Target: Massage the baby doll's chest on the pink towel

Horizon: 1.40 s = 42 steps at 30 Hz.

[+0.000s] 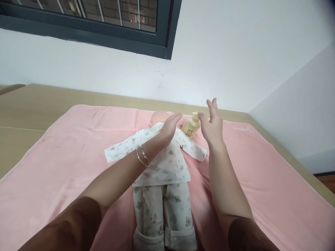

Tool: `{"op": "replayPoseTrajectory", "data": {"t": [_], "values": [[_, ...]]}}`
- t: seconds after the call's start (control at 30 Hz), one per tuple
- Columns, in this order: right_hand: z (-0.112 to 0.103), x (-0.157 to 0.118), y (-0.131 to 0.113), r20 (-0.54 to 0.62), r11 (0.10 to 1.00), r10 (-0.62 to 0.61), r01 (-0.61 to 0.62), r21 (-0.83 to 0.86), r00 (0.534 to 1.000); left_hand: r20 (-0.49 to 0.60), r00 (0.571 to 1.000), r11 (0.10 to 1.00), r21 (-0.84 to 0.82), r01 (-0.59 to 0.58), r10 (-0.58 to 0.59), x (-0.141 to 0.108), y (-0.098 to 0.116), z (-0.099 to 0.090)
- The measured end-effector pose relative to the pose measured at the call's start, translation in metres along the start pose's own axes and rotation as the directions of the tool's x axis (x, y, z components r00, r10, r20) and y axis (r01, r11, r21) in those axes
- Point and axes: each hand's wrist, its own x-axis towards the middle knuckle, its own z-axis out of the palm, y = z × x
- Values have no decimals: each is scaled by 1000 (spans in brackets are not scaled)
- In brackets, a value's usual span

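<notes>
A doll lies on its back or front, I cannot tell which, in a white long-sleeved top and matching trousers with small animal and leaf prints. Its round pink head shows partly past my left hand, which hovers over the upper chest with fingers stretched out and nothing in it. Raised beside a pale yellow pump bottle, my right hand has its fingers spread and holds nothing. The bottle stands tilted by the doll's shoulder, close to the right thumb. Bracelets circle my left wrist.
A pink blanket covers most of the wooden table. A white wall rises behind the table's far edge. At the upper left is a dark-framed window with bars outside.
</notes>
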Motion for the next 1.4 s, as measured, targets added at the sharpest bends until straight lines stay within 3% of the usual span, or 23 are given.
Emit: {"op": "replayPoseTrajectory", "data": {"t": [0.07, 0.17, 0.27, 0.43, 0.57, 0.77, 0.87, 1.03, 1.2, 1.4], "values": [[9, 3, 5, 60, 1000, 22, -22, 3, 998, 94, 988, 959, -245, 144, -124, 18, 10, 15], [19, 3, 3, 128, 999, 37, -37, 4, 991, 87, 982, 847, -496, 191, -170, 38, 18, 30], [22, 2, -1, 151, 1000, 22, -23, 3, 988, 112, 969, 732, -637, 241, -222, 49, 19, 37], [26, 0, -8, 207, 997, 7, 9, -74, 978, 217, 928, 571, -739, 359, -303, 53, 16, 39], [32, -2, -15, 162, 978, -19, 52, -201, 987, 249, 919, 528, -759, 382, -307, 47, 18, 37], [36, -4, -22, 84, 964, 9, 14, -266, 996, 200, 919, 453, -822, 345, -339, 36, 22, 26], [38, -4, -24, 62, 960, 45, -26, -278, 997, 154, 922, 457, -832, 314, -354, 23, 20, 17], [43, -2, -28, 26, 959, 97, -86, -270, 995, 149, 929, 544, -775, 323, -339, -15, 23, -4], [43, -2, -30, 32, 961, 100, -88, -262, 995, 139, 924, 595, -729, 339, -357, -48, 39, -20], [33, -2, -30, 110, 973, 142, -118, -199, 984, 167, 931, 616, -710, 342, -323, -68, 61, -27]]}}
